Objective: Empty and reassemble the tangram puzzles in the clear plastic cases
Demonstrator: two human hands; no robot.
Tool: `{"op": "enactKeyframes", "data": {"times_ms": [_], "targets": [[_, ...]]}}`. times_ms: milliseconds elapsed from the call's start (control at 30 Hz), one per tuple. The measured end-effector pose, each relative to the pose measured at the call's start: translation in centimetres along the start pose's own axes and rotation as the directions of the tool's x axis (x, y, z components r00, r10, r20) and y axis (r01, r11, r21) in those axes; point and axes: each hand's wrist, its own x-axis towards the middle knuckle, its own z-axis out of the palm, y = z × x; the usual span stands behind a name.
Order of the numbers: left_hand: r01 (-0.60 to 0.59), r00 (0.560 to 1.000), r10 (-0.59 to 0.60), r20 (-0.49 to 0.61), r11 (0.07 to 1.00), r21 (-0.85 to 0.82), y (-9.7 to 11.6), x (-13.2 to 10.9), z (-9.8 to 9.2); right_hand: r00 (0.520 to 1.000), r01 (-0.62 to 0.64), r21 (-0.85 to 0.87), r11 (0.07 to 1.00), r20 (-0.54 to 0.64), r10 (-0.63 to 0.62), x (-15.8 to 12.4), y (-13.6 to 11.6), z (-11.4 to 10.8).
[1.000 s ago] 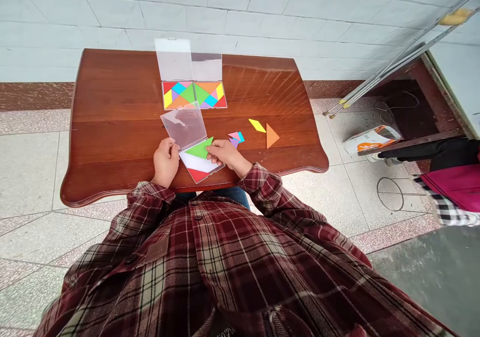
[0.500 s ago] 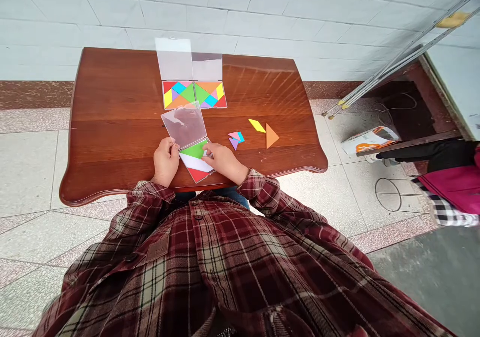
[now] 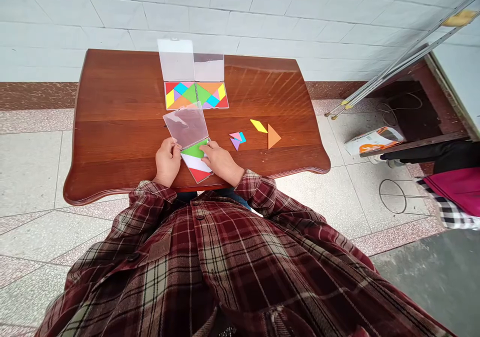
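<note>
Both my hands are at an open clear plastic case [image 3: 186, 128] near the table's front edge. My left hand [image 3: 167, 162] grips its left side near the hinge. My right hand [image 3: 221, 163] has its fingertips on a green tangram triangle [image 3: 195, 150] lying in the case's base, above a white area [image 3: 193, 162] and a red piece [image 3: 200, 175]. Beyond lie two filled tangram trays [image 3: 196, 95] with open lids. To the right lie a yellow parallelogram [image 3: 258, 126], an orange triangle [image 3: 273, 137] and small pink, teal and purple pieces [image 3: 237, 140].
The polished wooden table [image 3: 123, 97] has curved edges and stands against a tiled wall. A metal ladder [image 3: 390, 72] leans at the right, above a white and orange box [image 3: 373, 141]. A magenta bag [image 3: 453, 192] sits at the far right.
The green triangle has gone from lying tilted across the case to sitting flatter inside it. My right hand has moved left and down over it. My left hand stays in place.
</note>
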Motion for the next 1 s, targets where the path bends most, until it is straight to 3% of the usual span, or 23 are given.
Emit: {"op": "enactKeyframes", "data": {"times_ms": [267,400,500,600,633,700,800,1000], "targets": [[0.006,1.0,-0.006,0.01,1.0,0.025,0.2,0.1,-0.3,0.999,0.021,0.046,0.999,-0.043,-0.019,0.1,0.2,0.1],[0.047,0.999,-0.047,0.009,0.999,0.012,0.9,0.2,-0.7,0.985,-0.011,0.122,0.992,-0.17,0.032,-0.5,3.2,-1.5],[0.055,0.998,-0.055,0.013,0.998,0.004,1.6,0.3,-0.9,0.918,-0.259,0.146,0.955,-0.27,0.29,-1.8,7.8,-3.2],[0.064,0.998,-0.064,0.004,0.998,0.004,2.1,0.3,-1.0,0.753,-0.581,0.143,0.801,-0.28,0.596,-3.4,13.1,-4.1],[0.068,0.998,-0.068,-0.002,0.998,0.003,2.1,0.3,-1.0,0.701,-0.646,0.143,0.75,-0.278,0.657,-3.9,14.7,-4.2],[0.068,0.998,-0.068,-0.008,0.998,0.004,2.1,0.3,-0.9,0.649,-0.701,0.15,0.698,-0.271,0.711,-4.4,17.2,-4.2],[0.062,0.998,-0.062,0.001,0.998,0.012,2.0,0.2,-0.9,0.648,-0.701,0.185,0.689,-0.239,0.723,-4.4,19.3,-4.1],[0.039,0.999,-0.039,0.007,0.997,0.07,1.7,0.2,-1.1,0.623,-0.703,0.315,0.638,-0.158,0.766,-3.7,20.3,-4.7]]}}
